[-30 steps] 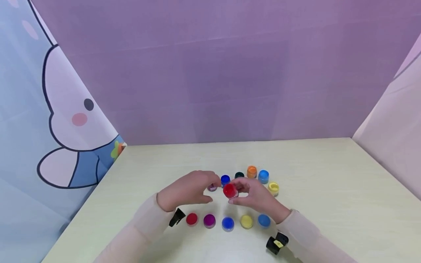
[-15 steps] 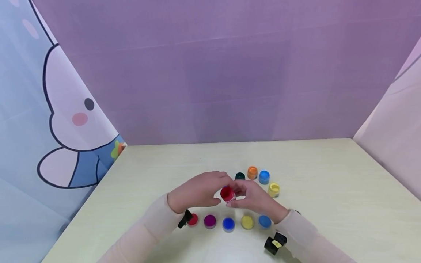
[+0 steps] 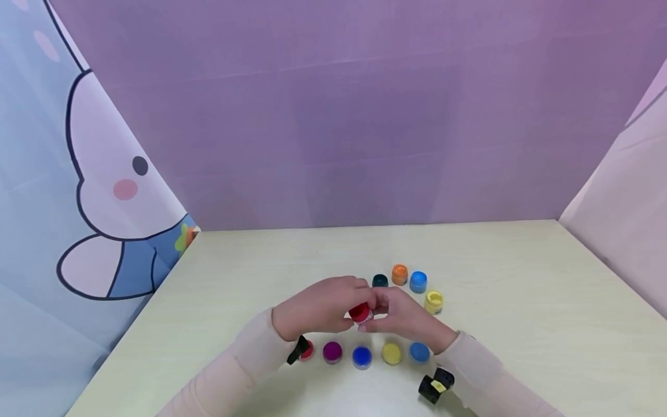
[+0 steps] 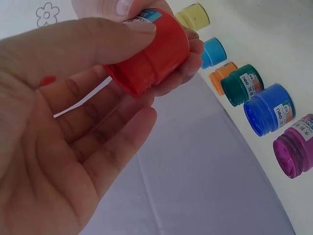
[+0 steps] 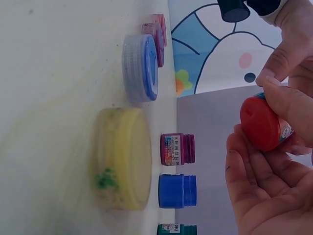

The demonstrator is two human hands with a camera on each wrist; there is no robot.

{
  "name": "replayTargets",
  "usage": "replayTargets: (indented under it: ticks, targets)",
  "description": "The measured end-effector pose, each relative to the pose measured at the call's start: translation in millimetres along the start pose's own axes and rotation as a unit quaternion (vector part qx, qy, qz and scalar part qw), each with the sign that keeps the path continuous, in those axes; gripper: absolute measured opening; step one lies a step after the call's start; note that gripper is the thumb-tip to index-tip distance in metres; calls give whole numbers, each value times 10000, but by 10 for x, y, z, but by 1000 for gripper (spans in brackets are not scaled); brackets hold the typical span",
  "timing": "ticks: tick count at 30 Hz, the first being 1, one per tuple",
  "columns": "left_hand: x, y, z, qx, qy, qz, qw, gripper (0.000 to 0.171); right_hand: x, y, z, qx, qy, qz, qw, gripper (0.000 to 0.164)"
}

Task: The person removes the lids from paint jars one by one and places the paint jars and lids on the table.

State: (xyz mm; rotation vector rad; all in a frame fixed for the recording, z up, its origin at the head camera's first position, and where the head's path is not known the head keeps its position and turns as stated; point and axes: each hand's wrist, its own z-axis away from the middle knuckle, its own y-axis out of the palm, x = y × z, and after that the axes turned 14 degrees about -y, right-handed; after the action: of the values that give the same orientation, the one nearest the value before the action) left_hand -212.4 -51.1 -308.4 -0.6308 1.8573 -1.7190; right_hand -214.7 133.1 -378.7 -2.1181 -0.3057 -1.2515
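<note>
A small open red paint jar (image 3: 361,314) is held above the table between both hands, its mouth tipped toward the left hand. My right hand (image 3: 403,315) grips it from the right, thumb on the near side. My left hand (image 3: 325,304) has come to its left side; in the left wrist view, the left thumb (image 4: 112,41) lies along the red wall and the fingers curve beyond it. Behind the left hand, hidden in the head view, stand a dark blue jar (image 4: 270,110) and a purple jar (image 4: 296,147).
Green (image 3: 380,281), orange (image 3: 399,274), light blue (image 3: 418,282) and yellow (image 3: 433,302) open jars curve behind the hands. Nearer lies a row of lids: red (image 3: 309,351), partly covered by the left wrist camera, purple (image 3: 332,352), blue (image 3: 362,357), yellow (image 3: 392,353), light blue (image 3: 419,352).
My left hand has moved right from beside the purple jar to the red paint jar. The right hand has brought the jar slightly left and nearer.
</note>
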Motion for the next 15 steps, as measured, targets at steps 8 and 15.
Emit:
replayTargets:
  ticks: [8, 15]
  targets:
    - [-19, 3, -12, 91, 65, -98, 9999, 29, 30, -4, 10, 128, -49, -84, 9999, 33]
    - [12, -13, 21, 104, 21, -84, 9999, 31, 36, 15, 2, 162, -105, -226, 9996, 35]
